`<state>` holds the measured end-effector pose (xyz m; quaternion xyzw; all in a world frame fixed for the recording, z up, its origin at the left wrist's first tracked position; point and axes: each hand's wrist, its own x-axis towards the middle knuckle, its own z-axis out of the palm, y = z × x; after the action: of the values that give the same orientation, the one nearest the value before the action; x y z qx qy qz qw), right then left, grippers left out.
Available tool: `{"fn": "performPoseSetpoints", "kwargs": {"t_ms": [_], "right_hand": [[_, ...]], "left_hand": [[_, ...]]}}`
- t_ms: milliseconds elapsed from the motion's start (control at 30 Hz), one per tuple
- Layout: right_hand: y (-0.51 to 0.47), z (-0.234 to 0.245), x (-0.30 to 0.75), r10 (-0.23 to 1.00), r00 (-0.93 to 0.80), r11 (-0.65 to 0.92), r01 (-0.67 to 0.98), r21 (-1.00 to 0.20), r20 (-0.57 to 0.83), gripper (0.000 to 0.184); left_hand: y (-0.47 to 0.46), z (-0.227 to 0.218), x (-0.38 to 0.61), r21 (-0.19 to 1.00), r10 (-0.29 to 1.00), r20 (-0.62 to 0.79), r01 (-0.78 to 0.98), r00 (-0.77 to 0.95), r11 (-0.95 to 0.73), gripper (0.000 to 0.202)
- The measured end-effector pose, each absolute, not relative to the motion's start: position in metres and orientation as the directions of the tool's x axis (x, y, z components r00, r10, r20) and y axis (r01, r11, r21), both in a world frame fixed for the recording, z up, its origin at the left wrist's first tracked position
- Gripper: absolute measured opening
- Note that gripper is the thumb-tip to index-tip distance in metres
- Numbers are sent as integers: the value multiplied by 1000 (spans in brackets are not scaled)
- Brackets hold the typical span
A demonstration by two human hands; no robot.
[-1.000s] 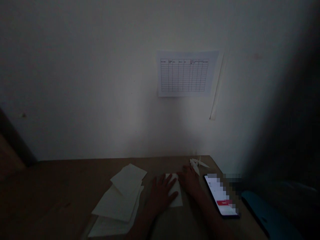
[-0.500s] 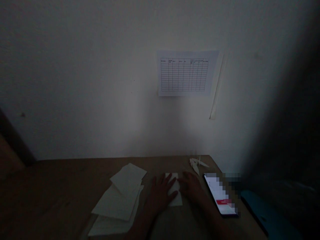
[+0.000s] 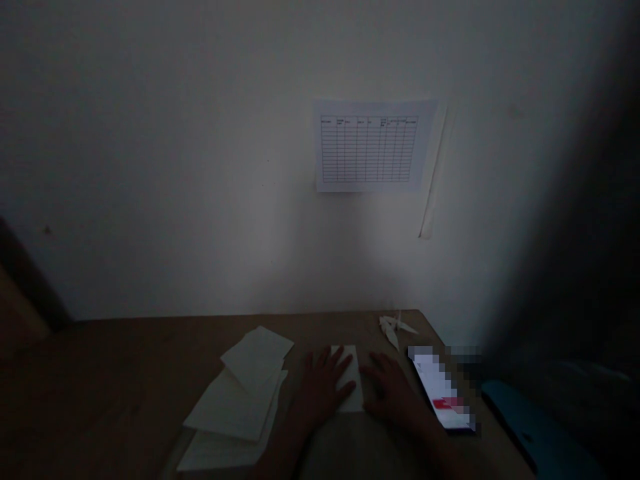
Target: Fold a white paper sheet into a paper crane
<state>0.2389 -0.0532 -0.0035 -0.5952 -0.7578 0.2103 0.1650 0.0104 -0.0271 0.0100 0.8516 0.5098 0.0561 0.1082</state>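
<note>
In dim light, a small folded white paper lies on the brown table. My left hand rests flat on the paper's left part with its fingers spread. My right hand lies on the table at the paper's right edge, fingers stretched forward and touching it. Neither hand grips anything.
A loose stack of white sheets lies to the left of my hands. A folded paper crane sits near the table's far right corner. A lit phone lies at the right, with a blue object beside it. A printed grid sheet hangs on the wall.
My right hand has slid back toward me along the paper's right edge. The left hand has stayed pressed on the paper.
</note>
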Motion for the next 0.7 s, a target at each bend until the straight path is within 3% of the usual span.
{"fn": "performPoseSetpoints", "kwargs": {"t_ms": [267,400,500,700], "right_hand": [[-61,-8,235,978,-202,198,852,-484,45,82],[-59,-14,235,976,-163,213,838,-502,142,55],[-56,-22,239,969,-124,222,814,-537,213,47],[-51,-35,243,941,-117,291,758,-583,318,61]], "left_hand": [[-26,5,9,252,902,54,868,429,-428,72],[-23,0,8,303,949,99,899,299,-315,83],[-20,0,5,338,939,105,876,328,-344,72],[-20,7,-3,428,878,21,790,477,-439,55]]}}
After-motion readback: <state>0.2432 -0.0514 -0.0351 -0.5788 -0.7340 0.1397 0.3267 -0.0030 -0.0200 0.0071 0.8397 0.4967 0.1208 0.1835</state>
